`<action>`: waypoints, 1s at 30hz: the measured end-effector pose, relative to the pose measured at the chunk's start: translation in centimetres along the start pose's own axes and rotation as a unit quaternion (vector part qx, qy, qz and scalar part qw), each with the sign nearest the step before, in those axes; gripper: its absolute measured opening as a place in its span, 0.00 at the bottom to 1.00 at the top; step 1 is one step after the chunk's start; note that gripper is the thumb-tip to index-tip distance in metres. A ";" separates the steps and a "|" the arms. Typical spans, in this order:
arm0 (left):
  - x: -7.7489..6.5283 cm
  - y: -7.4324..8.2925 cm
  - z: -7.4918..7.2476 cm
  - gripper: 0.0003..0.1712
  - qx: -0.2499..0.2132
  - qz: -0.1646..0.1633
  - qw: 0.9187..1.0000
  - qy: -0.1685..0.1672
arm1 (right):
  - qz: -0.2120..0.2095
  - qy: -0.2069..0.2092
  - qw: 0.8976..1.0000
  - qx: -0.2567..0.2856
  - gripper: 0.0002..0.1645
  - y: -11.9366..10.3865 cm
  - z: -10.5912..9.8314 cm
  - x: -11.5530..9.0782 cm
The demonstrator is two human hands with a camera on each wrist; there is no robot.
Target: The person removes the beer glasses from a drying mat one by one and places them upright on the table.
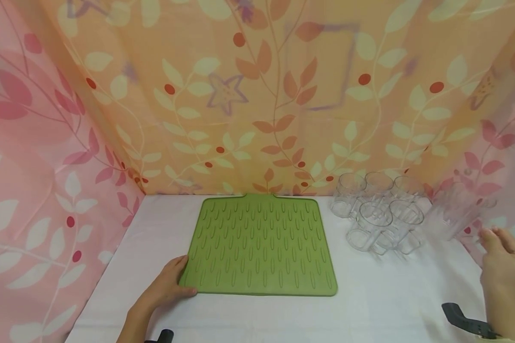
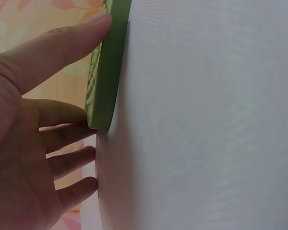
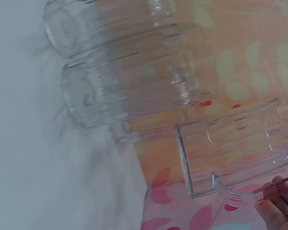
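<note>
At the front-left corner of a green ridged drying mat (image 1: 259, 245), my left hand (image 1: 167, 283) rests with its fingers fairly straight. The thumb (image 2: 62, 50) touches the mat's front edge and the index finger touches its left edge. On the far right, my right hand (image 1: 504, 259) holds a clear glass mug (image 3: 235, 148) by its handle, raised off the table and tilted. That mug is blurred in the head view. Several more clear mugs (image 1: 375, 214) stand to its left; the right wrist view shows some of them (image 3: 125, 86).
A white cloth (image 1: 382, 305) covers the table. Patterned curtains, orange at the back (image 1: 189, 124) and pink at the left (image 1: 38, 190) and right, enclose it. The mat's back tab reaches the rear curtain.
</note>
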State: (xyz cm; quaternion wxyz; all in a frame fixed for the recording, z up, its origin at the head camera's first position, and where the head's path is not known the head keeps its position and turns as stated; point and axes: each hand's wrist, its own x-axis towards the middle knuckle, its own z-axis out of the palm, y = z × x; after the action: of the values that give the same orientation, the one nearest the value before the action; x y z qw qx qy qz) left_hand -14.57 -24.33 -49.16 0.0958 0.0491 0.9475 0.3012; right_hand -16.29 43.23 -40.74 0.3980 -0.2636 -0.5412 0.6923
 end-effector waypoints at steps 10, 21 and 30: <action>-0.1 0.2 -0.2 0.61 0.000 -0.007 1.000 -0.002 | -0.006 -0.015 1.000 -0.013 0.14 2.9 -0.8 -0.7; 0.1 -0.3 -0.2 0.62 0.007 -0.008 1.000 0.003 | -0.034 -0.014 0.996 -0.087 0.15 6.2 -1.7 -0.9; 0.1 0.0 -0.2 0.63 -0.006 -0.021 1.000 -0.010 | -0.020 -0.003 0.998 -0.060 0.17 7.5 -2.1 -1.2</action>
State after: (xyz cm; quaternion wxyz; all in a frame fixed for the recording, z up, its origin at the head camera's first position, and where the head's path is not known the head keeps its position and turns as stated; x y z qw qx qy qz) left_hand -14.67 -24.43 -49.02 0.1124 0.0314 0.9456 0.3038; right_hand -15.98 42.58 -48.61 0.3938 -0.2737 -0.5882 0.6513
